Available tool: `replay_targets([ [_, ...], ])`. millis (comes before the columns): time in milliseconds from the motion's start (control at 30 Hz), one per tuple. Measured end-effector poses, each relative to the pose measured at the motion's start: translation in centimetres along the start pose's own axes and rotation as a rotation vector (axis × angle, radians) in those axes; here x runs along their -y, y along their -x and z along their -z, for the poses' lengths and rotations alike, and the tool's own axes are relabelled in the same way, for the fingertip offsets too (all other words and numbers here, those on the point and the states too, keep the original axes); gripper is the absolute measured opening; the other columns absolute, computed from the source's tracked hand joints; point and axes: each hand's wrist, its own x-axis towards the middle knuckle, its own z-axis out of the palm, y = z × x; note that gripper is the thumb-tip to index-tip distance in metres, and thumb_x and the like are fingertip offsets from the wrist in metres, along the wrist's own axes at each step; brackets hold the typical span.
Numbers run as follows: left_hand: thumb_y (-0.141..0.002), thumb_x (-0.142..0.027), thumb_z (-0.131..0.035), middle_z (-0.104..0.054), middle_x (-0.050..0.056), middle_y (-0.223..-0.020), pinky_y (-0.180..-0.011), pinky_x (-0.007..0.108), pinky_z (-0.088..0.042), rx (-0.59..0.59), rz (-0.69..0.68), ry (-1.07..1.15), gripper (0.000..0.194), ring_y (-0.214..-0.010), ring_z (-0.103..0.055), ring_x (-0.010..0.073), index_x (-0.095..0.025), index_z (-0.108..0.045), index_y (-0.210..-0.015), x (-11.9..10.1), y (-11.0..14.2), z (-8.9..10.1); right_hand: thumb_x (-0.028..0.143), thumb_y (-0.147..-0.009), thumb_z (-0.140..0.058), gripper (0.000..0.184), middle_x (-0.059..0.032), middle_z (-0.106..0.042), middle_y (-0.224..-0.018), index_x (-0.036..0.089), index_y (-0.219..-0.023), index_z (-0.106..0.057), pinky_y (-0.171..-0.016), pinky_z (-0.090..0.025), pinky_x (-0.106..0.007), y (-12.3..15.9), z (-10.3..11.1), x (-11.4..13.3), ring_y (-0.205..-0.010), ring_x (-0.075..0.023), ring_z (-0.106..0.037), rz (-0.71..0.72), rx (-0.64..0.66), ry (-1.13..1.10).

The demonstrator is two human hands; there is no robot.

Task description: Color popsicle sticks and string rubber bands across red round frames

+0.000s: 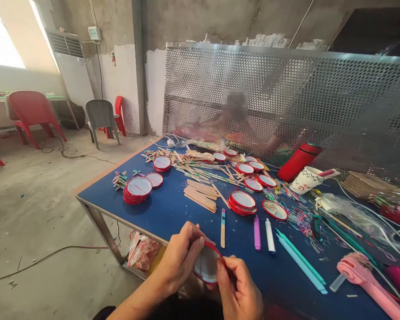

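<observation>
Between my two hands, in front of the table's near edge, is a round red-rimmed disc [207, 263] with a pale face, held tilted. My left hand [183, 249] pinches its upper left rim between thumb and fingers. On the lower right rim, my right hand [237, 284] grips with its thumb on the front; some of its fingers are hidden behind. Just beyond my hands lies a wooden craft stick [223, 231] with coloured bands at one end. Beside it are a purple marker [257, 233], a white marker [270, 236] and two long turquoise sticks [301, 262].
Similar discs form stacks at the left [137, 189] and middle [242, 202] of the blue table [173, 218]. Plain craft sticks [200, 195] lie behind. Rubber bands [306, 218], a red bottle [300, 161], a paper cup [305, 180] and a pink glue gun [360, 271] occupy the right side.
</observation>
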Motion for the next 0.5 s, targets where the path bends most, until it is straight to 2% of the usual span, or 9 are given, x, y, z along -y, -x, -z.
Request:
replay_targets([
  [100, -0.1, -0.023, -0.048, -0.079, -0.001, -0.087, -0.109, 0.042, -0.05, -0.026, 0.023, -0.005, 0.013, -0.079, -0.073, 0.0167, -0.027, -0.054, -0.089, 0.2, 0.08, -0.14, 0.06, -0.09, -0.065, 0.038, 0.002, -0.067, -0.068, 0.024, -0.077, -0.069, -0.05, -0.051, -0.02, 0.01, 0.03, -0.18, -0.048, -0.0118, -0.062, 0.008, 0.01, -0.01],
  [233, -0.099, -0.027, -0.051, -0.077, -0.001, -0.083, -0.091, 0.035, -0.059, -0.058, 0.036, -0.041, 0.013, -0.075, -0.072, 0.0176, -0.027, -0.055, -0.087, 0.37, 0.2, -0.27, 0.057, -0.091, -0.065, 0.036, 0.0023, -0.067, -0.069, 0.024, -0.078, -0.07, -0.05, -0.051, -0.019, 0.05, 0.03, -0.25, -0.05, -0.0115, -0.063, 0.018, 0.009, -0.015],
  [400, -0.099, -0.025, -0.048, -0.075, -0.001, -0.081, -0.087, 0.032, -0.059, -0.029, 0.009, -0.087, 0.014, -0.073, -0.07, 0.0167, -0.026, -0.055, -0.088, 0.05, 0.19, -0.11, 0.058, -0.09, -0.065, 0.037, 0.0028, -0.068, -0.068, 0.024, -0.077, -0.069, -0.048, -0.05, -0.018, 0.02, -0.03, 0.0, -0.048, -0.0108, -0.062, -0.018, -0.014, -0.007],
  [500, -0.099, -0.022, -0.047, -0.076, 0.001, -0.084, -0.084, 0.029, -0.058, 0.032, -0.001, -0.121, 0.013, -0.076, -0.07, 0.0163, -0.024, -0.057, -0.092, -0.22, 0.01, 0.09, 0.06, -0.09, -0.064, 0.039, 0.0033, -0.068, -0.064, 0.024, -0.076, -0.068, -0.046, -0.049, -0.018, -0.05, -0.03, 0.17, -0.043, -0.01, -0.059, -0.042, -0.009, 0.007],
])
